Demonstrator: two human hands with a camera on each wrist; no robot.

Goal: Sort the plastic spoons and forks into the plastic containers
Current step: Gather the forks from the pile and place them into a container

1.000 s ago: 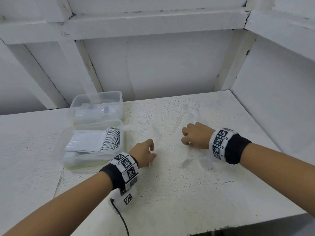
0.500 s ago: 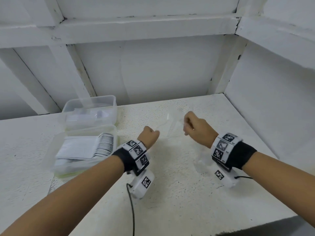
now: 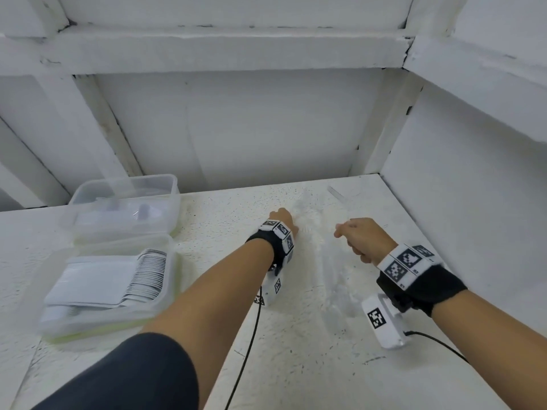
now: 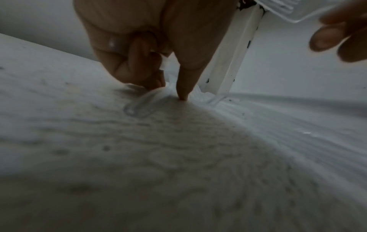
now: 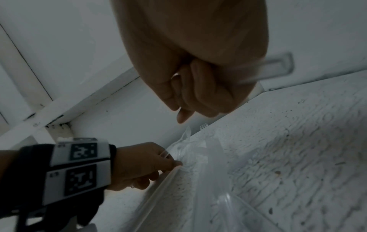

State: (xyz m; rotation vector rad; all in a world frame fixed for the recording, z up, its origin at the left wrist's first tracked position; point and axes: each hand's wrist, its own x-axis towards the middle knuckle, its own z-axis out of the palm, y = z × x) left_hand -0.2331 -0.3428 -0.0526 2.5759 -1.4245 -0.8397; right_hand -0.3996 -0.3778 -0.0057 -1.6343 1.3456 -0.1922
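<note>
Clear plastic cutlery [image 3: 307,223] lies scattered on the white table [image 3: 207,232], hard to tell apart. My left hand [image 3: 281,220] is down on the far pile, fingers curled and pinching a clear piece [image 4: 139,108] against the table. The same hand [image 5: 143,161] shows in the right wrist view at the pile [image 5: 188,149]. My right hand [image 3: 358,235] hovers just right of it, fisted round a clear fork [image 4: 284,9] whose handle [image 5: 274,66] sticks out of the fist. At the left stand two clear containers, the far one [image 3: 127,202] and the near one [image 3: 159,303], with stacked cutlery inside.
White walls and beams close the table at the back and right. More clear cutlery [image 3: 340,285] lies between my wrists. A thin clear piece [image 3: 337,192] lies near the back right corner. Black cables [image 3: 245,350] trail from both wrist cameras across the table.
Both hands rose off the table, then moved toward the back. The left hand has come down on the far cutlery pile; the right hand still grips its clear piece.
</note>
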